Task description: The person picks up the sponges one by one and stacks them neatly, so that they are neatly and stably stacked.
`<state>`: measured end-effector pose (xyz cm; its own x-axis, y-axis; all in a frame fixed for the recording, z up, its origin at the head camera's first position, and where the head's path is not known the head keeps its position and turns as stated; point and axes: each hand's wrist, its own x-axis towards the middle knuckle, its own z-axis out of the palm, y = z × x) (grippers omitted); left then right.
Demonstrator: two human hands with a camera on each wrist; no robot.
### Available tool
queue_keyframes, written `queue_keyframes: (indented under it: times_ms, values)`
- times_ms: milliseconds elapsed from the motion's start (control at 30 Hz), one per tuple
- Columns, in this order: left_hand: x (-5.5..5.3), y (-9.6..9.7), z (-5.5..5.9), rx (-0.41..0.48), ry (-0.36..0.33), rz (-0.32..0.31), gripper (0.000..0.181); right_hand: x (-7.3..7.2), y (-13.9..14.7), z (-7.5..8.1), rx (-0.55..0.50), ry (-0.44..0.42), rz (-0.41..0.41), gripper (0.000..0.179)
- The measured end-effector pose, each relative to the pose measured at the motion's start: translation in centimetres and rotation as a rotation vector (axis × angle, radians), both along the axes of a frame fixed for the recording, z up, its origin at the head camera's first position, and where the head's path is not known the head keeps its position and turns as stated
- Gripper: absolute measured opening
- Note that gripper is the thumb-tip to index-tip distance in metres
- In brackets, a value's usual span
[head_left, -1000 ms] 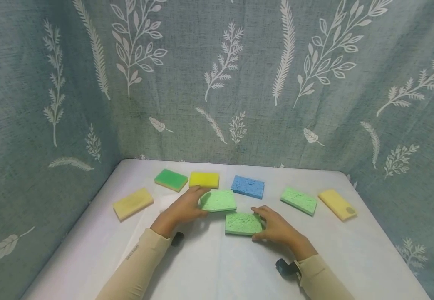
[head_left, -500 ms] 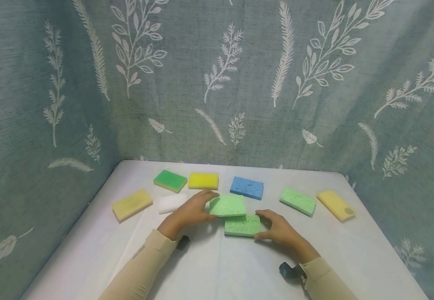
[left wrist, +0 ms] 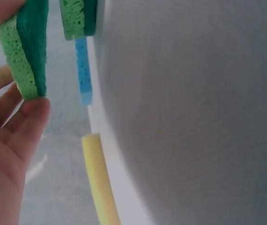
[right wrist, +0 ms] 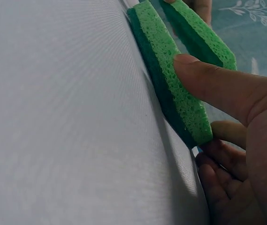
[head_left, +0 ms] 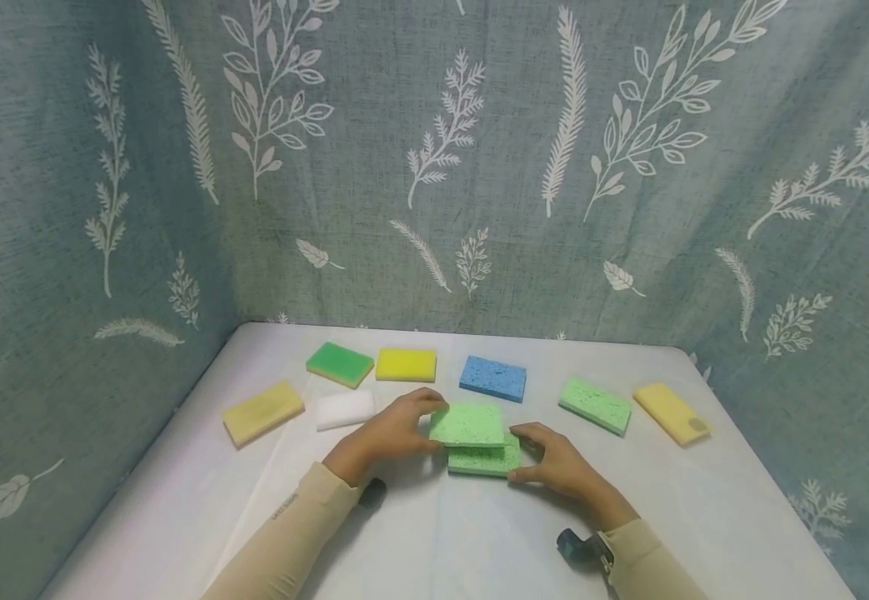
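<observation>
In the head view my left hand (head_left: 397, 429) pinches a light green sponge (head_left: 467, 423) by its left end, thumb on the near side and fingers on the far side. Its darker green underside shows in the left wrist view, where the held sponge (left wrist: 23, 56) stands clear of the table. Below it and partly covered by it is a second light green sponge (head_left: 475, 462), at the tabletop. My right hand (head_left: 565, 467) holds that lower one at its right end; the thumb (right wrist: 189, 63) presses its near edge in the right wrist view.
On the white table (head_left: 434, 542) lie a white sponge (head_left: 346, 408), a yellow sponge (head_left: 406, 364), a green-topped sponge (head_left: 340, 363), a blue sponge (head_left: 492, 378), another light green sponge (head_left: 595, 405) and pale yellow sponges (head_left: 263, 412) at both sides. A patterned curtain (head_left: 374, 167) surrounds the table.
My left hand has carried its sponge right and toward me, so it now overlaps more of the lower one. The white sponge has come into fuller view. My right hand has barely moved.
</observation>
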<state>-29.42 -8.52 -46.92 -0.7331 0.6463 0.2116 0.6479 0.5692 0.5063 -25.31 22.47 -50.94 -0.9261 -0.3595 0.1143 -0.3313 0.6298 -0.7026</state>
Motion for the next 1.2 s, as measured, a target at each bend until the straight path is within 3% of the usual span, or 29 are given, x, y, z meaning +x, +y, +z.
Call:
queue_keyframes:
  times_ms: [467,933,1200]
  values:
    - [0.4,1.1,-0.2,-0.036,-0.054,-0.015,0.061,0.1,-0.1,0.1,0.004,-0.032,-0.014,0.079]
    - [0.7,2.5,-0.1,-0.071,-0.105,0.005,0.062,-0.2,-0.1,0.2,0.025,-0.060,-0.072,0.096]
    - [0.6,2.8,-0.4,-0.071,-0.108,-0.013,0.063,0.0,0.0,0.3,0.013,-0.055,-0.050,0.094]
